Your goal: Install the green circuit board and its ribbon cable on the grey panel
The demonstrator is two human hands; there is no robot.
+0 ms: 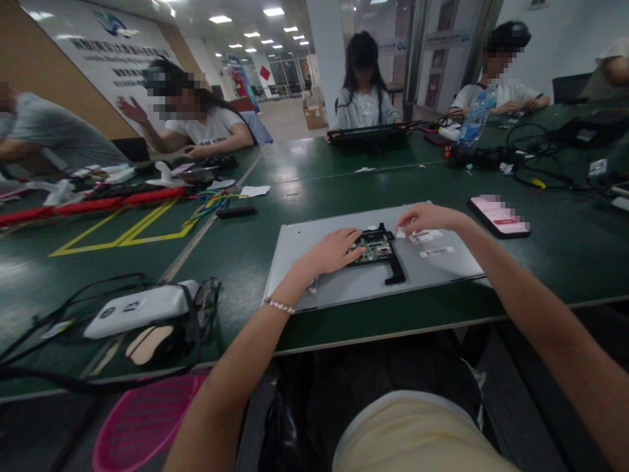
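A flat grey metal panel [339, 285], like the back of a display, lies at the table's near edge. On its middle rests a green circuit board [377, 249] joined to a black plastic bracket [396, 269]. My left hand [334, 250] lies over the board's left side, fingers stretched out, covering part of it. Just right of the bracket, my right hand [426, 217] pinches a small white piece [400, 232] with its fingertips close to the panel. Beside that hand are a white label [425, 237] and a barcode sticker [437, 252] on the panel.
A phone [498, 216] lies right of the panel. To the left are a white device [142, 308], a computer mouse [153, 344], cables and coloured wires [209, 206]. A pink basket [147, 419] sits below the table edge. Several people sit around the table; a water bottle [476, 118] stands far right.
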